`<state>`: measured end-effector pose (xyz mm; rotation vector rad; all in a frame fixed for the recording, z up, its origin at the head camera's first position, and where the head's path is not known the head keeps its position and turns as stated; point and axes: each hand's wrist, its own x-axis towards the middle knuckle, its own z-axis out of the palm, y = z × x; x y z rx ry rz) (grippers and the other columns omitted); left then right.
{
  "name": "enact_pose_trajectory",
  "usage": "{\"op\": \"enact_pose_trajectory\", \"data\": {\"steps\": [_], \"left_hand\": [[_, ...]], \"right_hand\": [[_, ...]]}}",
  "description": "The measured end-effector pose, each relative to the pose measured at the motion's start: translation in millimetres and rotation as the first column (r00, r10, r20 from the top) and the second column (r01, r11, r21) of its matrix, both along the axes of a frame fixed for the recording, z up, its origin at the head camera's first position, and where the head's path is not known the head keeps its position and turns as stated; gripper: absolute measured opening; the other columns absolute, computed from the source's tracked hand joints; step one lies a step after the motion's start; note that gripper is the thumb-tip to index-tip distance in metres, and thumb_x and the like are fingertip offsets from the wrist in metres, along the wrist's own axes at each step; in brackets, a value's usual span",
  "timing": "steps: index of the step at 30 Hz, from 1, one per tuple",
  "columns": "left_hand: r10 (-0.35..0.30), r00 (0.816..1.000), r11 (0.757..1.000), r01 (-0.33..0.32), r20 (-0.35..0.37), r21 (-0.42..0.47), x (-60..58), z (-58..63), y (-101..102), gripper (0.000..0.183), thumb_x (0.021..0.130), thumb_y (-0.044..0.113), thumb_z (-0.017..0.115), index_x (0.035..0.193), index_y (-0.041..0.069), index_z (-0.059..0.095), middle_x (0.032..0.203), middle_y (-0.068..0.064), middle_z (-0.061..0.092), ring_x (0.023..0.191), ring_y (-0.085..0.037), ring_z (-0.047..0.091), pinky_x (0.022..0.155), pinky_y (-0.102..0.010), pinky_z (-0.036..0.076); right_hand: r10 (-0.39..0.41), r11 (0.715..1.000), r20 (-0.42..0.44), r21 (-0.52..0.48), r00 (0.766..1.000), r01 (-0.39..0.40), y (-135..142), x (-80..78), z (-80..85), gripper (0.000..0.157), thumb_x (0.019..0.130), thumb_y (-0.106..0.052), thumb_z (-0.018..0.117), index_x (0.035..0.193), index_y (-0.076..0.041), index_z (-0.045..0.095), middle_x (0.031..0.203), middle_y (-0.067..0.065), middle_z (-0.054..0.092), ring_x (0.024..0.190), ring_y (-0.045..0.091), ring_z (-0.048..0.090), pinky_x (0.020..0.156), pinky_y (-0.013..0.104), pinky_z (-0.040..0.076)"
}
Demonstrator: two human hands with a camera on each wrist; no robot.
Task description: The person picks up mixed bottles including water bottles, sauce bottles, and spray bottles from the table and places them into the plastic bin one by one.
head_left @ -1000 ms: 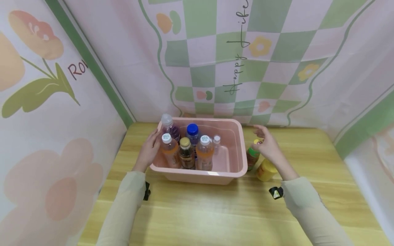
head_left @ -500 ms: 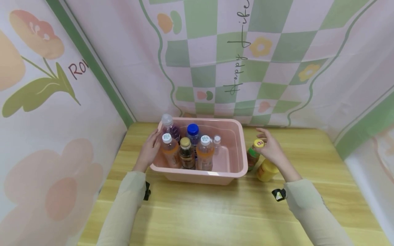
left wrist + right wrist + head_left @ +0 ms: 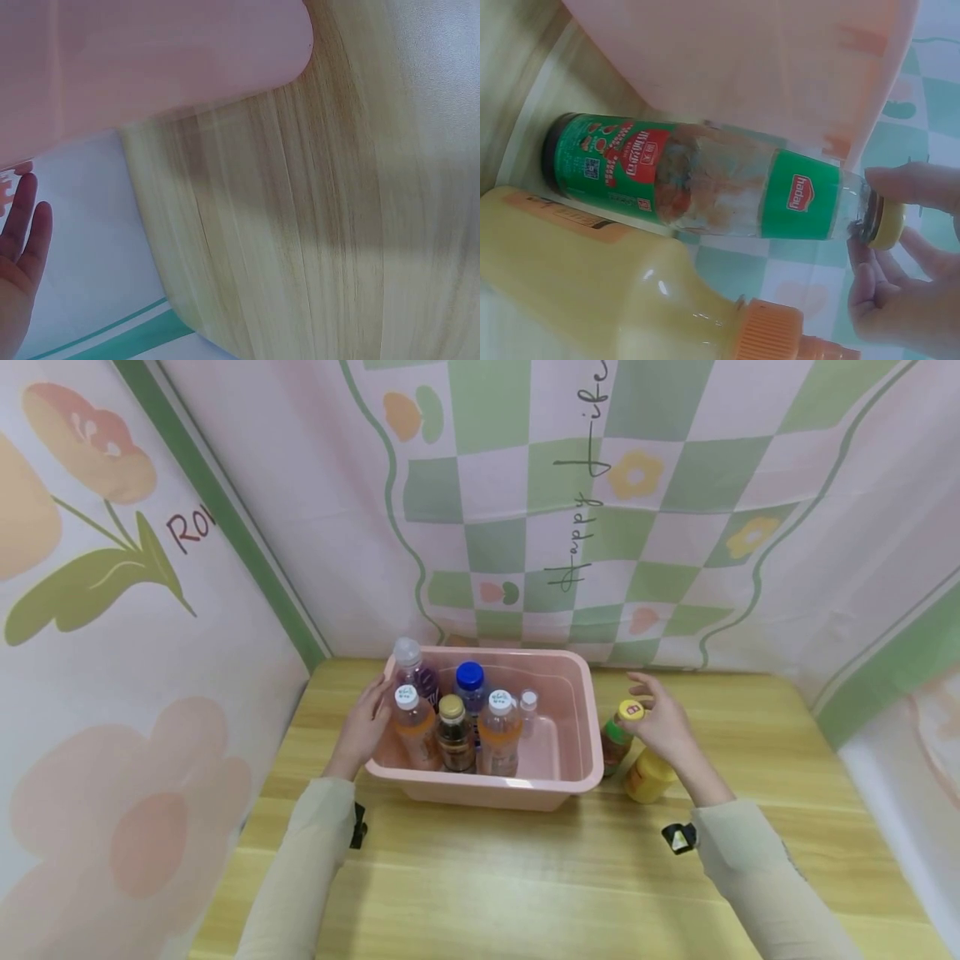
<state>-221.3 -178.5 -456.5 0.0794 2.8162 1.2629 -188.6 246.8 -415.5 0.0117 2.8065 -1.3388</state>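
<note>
In the head view a pink plastic tub (image 3: 543,787) holds several bottles. My left hand (image 3: 365,722) touches the tub's left rim with fingers extended; the left wrist view shows those fingers (image 3: 22,225) straight beside the tub wall. Right of the tub stands a glass sauce bottle (image 3: 617,743) with a green label and yellow cap. My right hand (image 3: 663,720) pinches its cap (image 3: 889,223) between thumb and fingers, clearest in the right wrist view. The bottle (image 3: 682,180) is upright on the table, with dark residue inside.
Close beside the sauce bottle stands a yellow bottle (image 3: 648,777) with an orange cap (image 3: 769,330). Inside the tub are a blue-capped bottle (image 3: 470,681), a gold-capped bottle (image 3: 454,735), and a small clear bottle (image 3: 528,714). Printed curtains (image 3: 495,568) hang behind the wooden table (image 3: 480,877).
My right hand has shifted slightly right and down and taken the sauce bottle's cap between its fingers. The left hand and the tub have stayed put.
</note>
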Motion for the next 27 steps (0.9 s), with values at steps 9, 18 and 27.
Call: {"op": "enact_pose_trajectory", "data": {"steps": [9,18,27], "left_hand": [[-0.012,1.000,1.000,0.012,-0.005,-0.007,0.7,0.6,-0.2,0.050,0.100,0.022,0.038,0.149,0.013,0.033,0.162,-0.005,0.016,0.147,-0.035,0.022,0.120,-0.055,0.021],[-0.013,1.000,1.000,0.013,0.000,0.003,1.7,1.4,-0.8,0.051,0.100,0.020,0.038,0.149,0.012,0.031,0.162,-0.006,0.015,0.147,-0.035,0.021,0.120,-0.055,0.021],[-0.012,1.000,1.000,0.012,0.005,0.001,0.1,0.2,-0.4,0.051,0.100,0.022,0.037,0.149,0.013,0.031,0.162,-0.004,0.015,0.147,-0.035,0.022,0.119,-0.055,0.022]], "right_hand": [[-0.059,0.998,-0.043,-0.017,0.997,0.058,0.8,2.4,-4.0,0.078,0.077,0.004,0.066,0.146,-0.002,0.031,0.136,0.033,0.044,0.124,0.053,0.045,0.093,0.058,0.051],[-0.097,0.995,-0.115,-0.037,0.989,0.094,-1.6,5.4,6.5,0.076,0.079,-0.001,0.068,0.146,-0.005,0.033,0.135,0.030,0.047,0.121,0.050,0.048,0.088,0.050,0.053],[-0.157,0.986,-0.205,-0.092,0.966,0.141,-5.0,11.0,33.5,0.074,0.080,-0.005,0.069,0.146,-0.006,0.035,0.132,0.018,0.049,0.111,0.018,0.053,0.086,0.023,0.040]]}}
